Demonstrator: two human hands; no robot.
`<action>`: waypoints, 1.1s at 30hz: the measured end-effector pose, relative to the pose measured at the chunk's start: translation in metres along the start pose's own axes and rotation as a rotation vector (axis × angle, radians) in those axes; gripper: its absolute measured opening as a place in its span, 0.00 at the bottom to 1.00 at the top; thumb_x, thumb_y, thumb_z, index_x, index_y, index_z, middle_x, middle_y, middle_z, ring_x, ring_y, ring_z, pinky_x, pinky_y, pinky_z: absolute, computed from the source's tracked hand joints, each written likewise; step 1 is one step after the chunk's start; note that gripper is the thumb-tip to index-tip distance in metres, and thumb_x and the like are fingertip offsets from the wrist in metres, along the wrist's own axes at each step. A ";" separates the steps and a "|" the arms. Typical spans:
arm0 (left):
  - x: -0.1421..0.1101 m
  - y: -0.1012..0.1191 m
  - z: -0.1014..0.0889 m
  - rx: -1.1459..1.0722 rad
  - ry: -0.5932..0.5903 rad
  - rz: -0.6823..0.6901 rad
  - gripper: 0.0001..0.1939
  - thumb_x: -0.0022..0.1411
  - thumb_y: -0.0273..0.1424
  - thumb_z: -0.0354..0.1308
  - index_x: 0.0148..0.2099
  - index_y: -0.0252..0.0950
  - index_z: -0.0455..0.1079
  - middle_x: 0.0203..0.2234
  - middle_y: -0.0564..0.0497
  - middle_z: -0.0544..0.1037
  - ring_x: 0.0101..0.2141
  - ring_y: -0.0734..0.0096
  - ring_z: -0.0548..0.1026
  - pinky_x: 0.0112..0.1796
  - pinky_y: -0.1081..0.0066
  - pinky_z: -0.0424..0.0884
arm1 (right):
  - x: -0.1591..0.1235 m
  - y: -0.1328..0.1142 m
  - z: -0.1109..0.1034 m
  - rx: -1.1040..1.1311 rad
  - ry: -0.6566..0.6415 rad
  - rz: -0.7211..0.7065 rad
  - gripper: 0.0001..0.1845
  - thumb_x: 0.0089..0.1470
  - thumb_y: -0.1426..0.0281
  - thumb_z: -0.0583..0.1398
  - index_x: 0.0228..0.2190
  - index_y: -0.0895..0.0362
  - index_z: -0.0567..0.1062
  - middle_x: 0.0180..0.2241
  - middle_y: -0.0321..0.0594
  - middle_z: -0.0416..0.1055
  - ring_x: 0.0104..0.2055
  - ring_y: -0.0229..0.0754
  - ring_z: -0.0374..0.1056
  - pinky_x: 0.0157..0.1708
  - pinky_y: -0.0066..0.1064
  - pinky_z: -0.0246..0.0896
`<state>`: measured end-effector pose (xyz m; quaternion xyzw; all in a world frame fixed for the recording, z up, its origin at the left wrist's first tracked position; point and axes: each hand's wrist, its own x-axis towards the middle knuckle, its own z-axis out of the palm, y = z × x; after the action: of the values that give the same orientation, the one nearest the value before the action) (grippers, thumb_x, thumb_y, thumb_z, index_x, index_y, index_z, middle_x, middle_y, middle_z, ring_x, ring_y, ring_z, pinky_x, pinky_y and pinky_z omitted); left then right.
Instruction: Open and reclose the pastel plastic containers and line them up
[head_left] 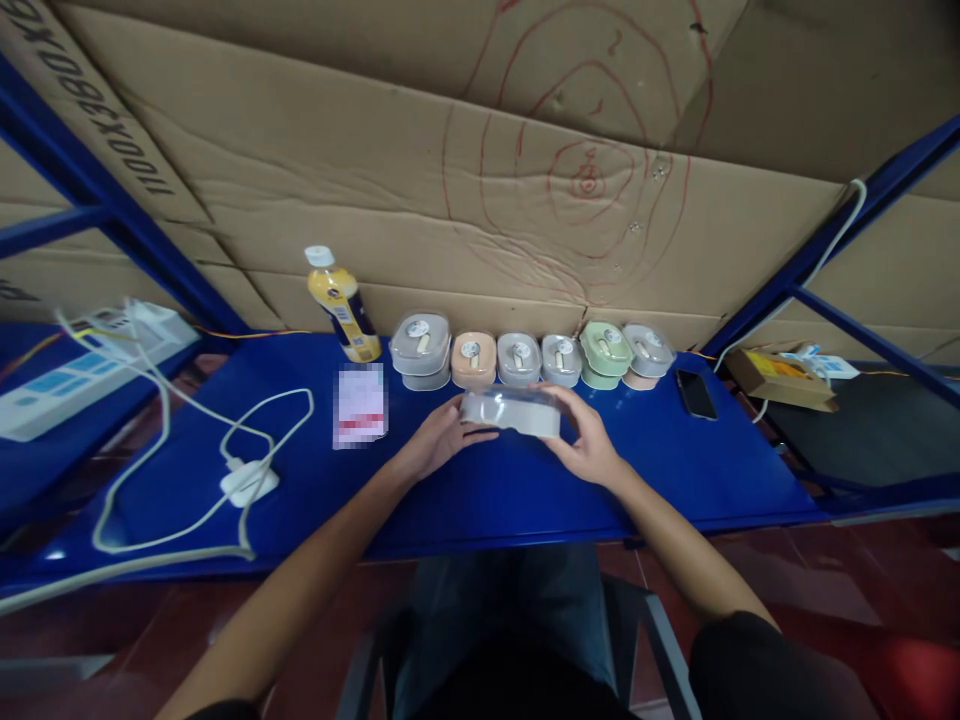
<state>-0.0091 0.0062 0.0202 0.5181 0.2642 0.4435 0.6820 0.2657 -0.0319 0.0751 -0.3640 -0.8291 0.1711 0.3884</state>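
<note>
Table [480, 500]: front edge nearest; blue surface between edge and hands leaves room. White adapter [251, 484] restricts left side. Left hand [439, 440] and right hand [589, 440] grip opposite ends of grey container [517, 412], tilted, in front of row; handling appears unfinished. Beyond: lidded container row [519, 360], apparently done. Cardboard panel [375, 250] closes rear.

We see moderate, fairly even light, though the cardboard [360, 190] dims toward two o'clock and the surface [487, 500] catches a bright glint at eight. The held container [511, 412] looks slightly soft, the red shape [900, 668] at four o'clock blurs, pixelation masks the paper [360, 405], and wide-angle distortion stretches the outer edges.
</note>
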 end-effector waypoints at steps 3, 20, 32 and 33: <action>-0.005 0.001 0.002 0.129 -0.065 -0.058 0.46 0.52 0.58 0.72 0.65 0.39 0.69 0.60 0.35 0.78 0.57 0.38 0.78 0.54 0.44 0.77 | -0.009 0.004 0.000 0.044 -0.115 -0.043 0.30 0.67 0.62 0.58 0.67 0.50 0.61 0.69 0.50 0.63 0.72 0.53 0.61 0.68 0.55 0.63; -0.006 -0.022 0.014 0.978 0.094 0.234 0.58 0.48 0.43 0.80 0.73 0.39 0.54 0.65 0.37 0.69 0.64 0.40 0.70 0.65 0.42 0.66 | 0.007 0.039 0.023 -0.127 -0.166 0.051 0.45 0.55 0.50 0.69 0.66 0.55 0.64 0.62 0.56 0.69 0.64 0.58 0.68 0.63 0.53 0.65; -0.008 -0.018 0.008 1.094 0.096 0.376 0.16 0.67 0.43 0.66 0.52 0.40 0.81 0.64 0.40 0.66 0.64 0.45 0.69 0.65 0.47 0.68 | -0.006 0.090 0.001 0.076 0.130 0.414 0.33 0.60 0.51 0.63 0.59 0.55 0.70 0.52 0.49 0.79 0.52 0.52 0.77 0.54 0.47 0.72; -0.007 -0.016 0.004 1.100 0.145 0.367 0.17 0.68 0.44 0.65 0.52 0.40 0.80 0.63 0.40 0.66 0.65 0.45 0.68 0.65 0.47 0.68 | -0.006 0.089 0.002 0.064 0.123 0.412 0.33 0.60 0.51 0.63 0.59 0.56 0.70 0.51 0.49 0.80 0.51 0.52 0.77 0.54 0.47 0.72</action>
<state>-0.0040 -0.0028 0.0055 0.8017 0.4077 0.3862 0.2049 0.3088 0.0238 0.0204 -0.5229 -0.7061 0.2504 0.4066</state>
